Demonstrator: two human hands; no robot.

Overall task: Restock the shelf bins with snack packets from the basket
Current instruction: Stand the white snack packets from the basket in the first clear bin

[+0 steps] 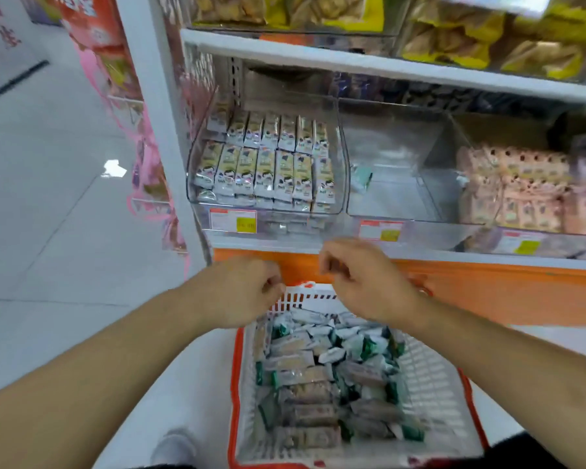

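— While both my hands hover over the far end of the basket [430,377], what do you want to know?

— Are your fingers holding anything?

— My left hand [241,292] has its fingers curled loosely inward, and I see no packet in them. My right hand [362,282] has its fingers [332,265] bent and drawn together near the thumb; blur hides whether something small is pinched there, so I cannot tell.

— Where are the snack packets?

— The loose packets [322,370] lie heaped in the basket, a white mesh one with an orange rim, right below my hands. They are green-and-white and grey-brown wrappers, piled in no order.

— And the bins?

— Above the basket, past an orange shelf base [487,286], three clear bins sit side by side on the shelf. The left bin [197,164], up and to the left of the basket, is packed with upright rows of pale packets [268,167]. The middle bin [396,170], straight above the basket, holds a single green-and-white packet [361,177] against its left wall. The right bin [454,154], up and to the right, holds pink packets [511,187].

— Anything else?

— Price tags [232,221] hang on the shelf edge between bins and basket, and yellow bags [487,42] fill the shelf above.
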